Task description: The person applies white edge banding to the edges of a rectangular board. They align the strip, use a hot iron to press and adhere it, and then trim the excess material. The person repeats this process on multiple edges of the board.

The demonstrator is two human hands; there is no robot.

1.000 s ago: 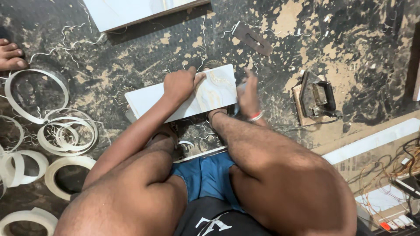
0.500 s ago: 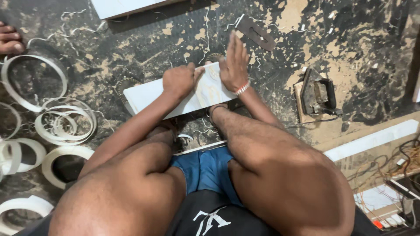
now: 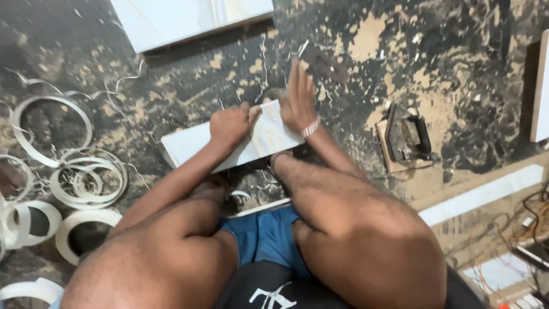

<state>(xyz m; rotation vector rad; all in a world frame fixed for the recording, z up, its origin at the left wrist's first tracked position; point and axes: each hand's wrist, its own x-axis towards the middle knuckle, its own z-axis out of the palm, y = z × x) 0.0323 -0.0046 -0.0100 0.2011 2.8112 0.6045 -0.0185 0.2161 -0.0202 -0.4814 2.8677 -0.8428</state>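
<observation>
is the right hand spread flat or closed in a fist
Spread flat: the right hand lies with fingers extended on the pale rectangular laminate board; the left hand is curled.

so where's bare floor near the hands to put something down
Bare dark floor lies between the white board at top and the small panel under the left hand, and right of the clothes iron. The tape coils crowd the left.
</observation>
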